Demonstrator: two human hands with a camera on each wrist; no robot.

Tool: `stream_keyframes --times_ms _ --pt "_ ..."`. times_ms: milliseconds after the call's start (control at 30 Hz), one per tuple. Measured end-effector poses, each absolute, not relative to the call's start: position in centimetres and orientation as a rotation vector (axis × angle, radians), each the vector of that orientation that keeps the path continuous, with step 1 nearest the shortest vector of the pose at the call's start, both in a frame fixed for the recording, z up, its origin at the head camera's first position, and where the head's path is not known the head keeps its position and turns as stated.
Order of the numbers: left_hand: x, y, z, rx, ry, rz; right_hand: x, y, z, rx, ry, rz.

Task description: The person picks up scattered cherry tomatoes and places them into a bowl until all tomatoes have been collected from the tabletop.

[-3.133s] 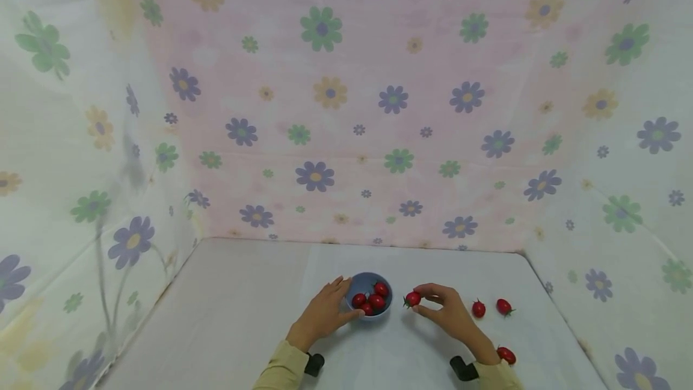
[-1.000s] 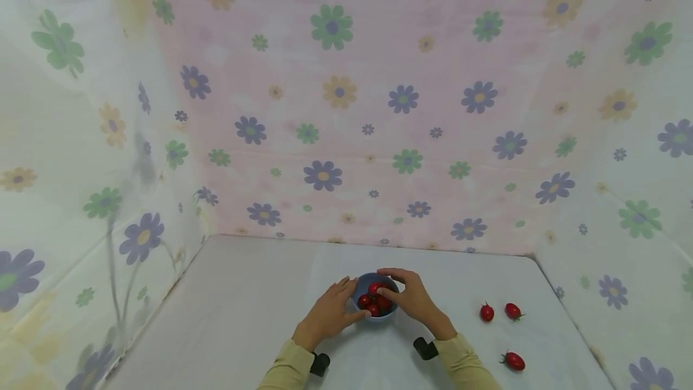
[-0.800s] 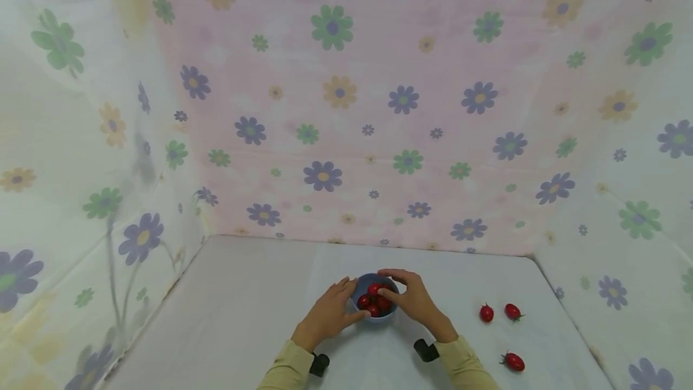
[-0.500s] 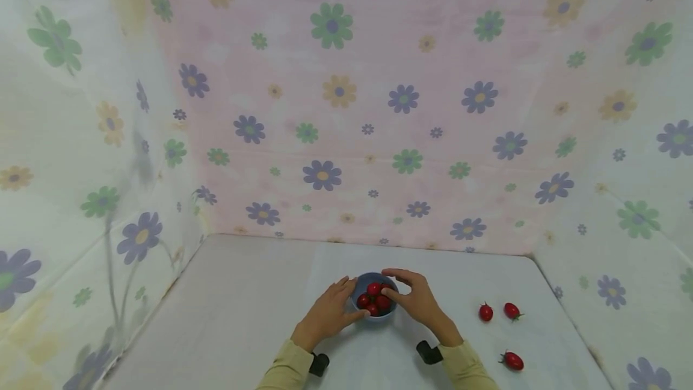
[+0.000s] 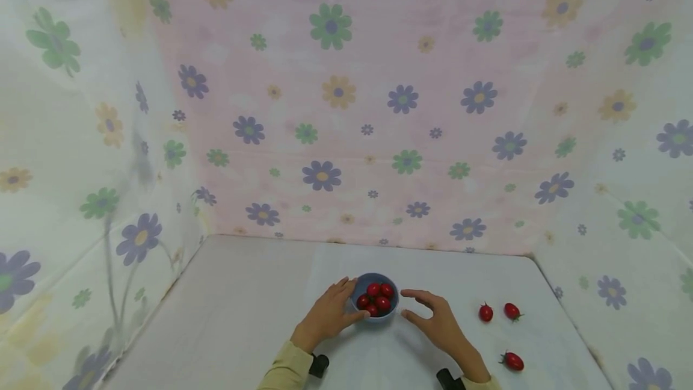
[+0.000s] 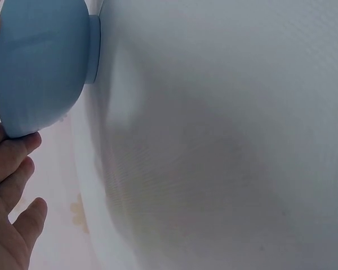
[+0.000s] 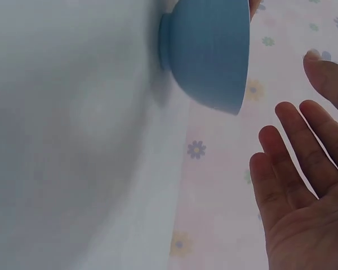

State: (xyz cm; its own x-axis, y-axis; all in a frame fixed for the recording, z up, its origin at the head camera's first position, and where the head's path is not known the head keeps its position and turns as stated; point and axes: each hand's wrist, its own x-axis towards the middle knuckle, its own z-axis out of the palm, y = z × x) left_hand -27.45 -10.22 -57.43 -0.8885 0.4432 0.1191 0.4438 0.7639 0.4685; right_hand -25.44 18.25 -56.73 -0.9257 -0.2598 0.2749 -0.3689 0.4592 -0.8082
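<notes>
A small blue bowl (image 5: pixel 364 284) stands upright on the table with several red cherry tomatoes (image 5: pixel 382 304) inside. My left hand (image 5: pixel 326 314) holds it from the left, thumb at the near rim and fingertips at the far side. In the left wrist view, fingertips (image 6: pixel 31 142) meet the rim of the bowl (image 6: pixel 42 62). Just right of the bowl, my right hand (image 5: pixel 441 321) hovers with thumb and fingers spread and nothing between them. The right wrist view shows that empty palm (image 7: pixel 312 233) apart from the bowl (image 7: pixel 214 50).
Three more cherry tomatoes lie on the white table to the right: one upright tomato (image 5: pixel 486 313), another beside it (image 5: pixel 511 312), and a nearer one (image 5: pixel 512 361). Flower-print cloth walls (image 5: pixel 346 155) enclose the back and both sides.
My right hand brought a cherry tomato to the bowl, let go of it inside, and drew back to the right. My left hand stays on the bowl.
</notes>
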Motion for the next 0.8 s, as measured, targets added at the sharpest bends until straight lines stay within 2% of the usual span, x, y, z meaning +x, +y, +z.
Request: stream_keyframes --times_ms 400,800 --pt "-27.5 -10.1 -57.3 -0.75 -2.951 -0.816 -21.0 23.7 -57.1 0.092 -2.762 1.429" --pt "-27.5 -10.1 -57.3 -0.74 -2.961 -0.823 -17.1 29.8 -57.9 -0.248 -2.872 1.249"
